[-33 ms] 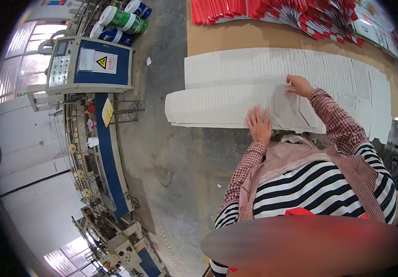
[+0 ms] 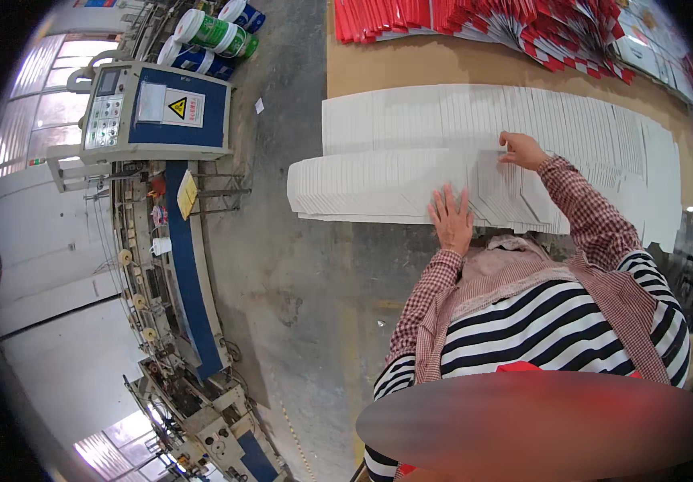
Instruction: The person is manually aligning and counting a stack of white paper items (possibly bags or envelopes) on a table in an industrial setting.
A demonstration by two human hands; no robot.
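1. White sheets [image 2: 362, 185] overlap in rows along the near side of the tan table [image 2: 394, 71].
2. Left hand [image 2: 452, 223] lies on them, fingers spread, gripping nothing; light pressure should keep overlaps even.
3. Right hand [image 2: 525, 150] curls its fingers over them; whether they pinch one, I cannot tell.

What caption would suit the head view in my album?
Left hand spread, right hand curled, at overlapping white sheets, red stacks beyond.
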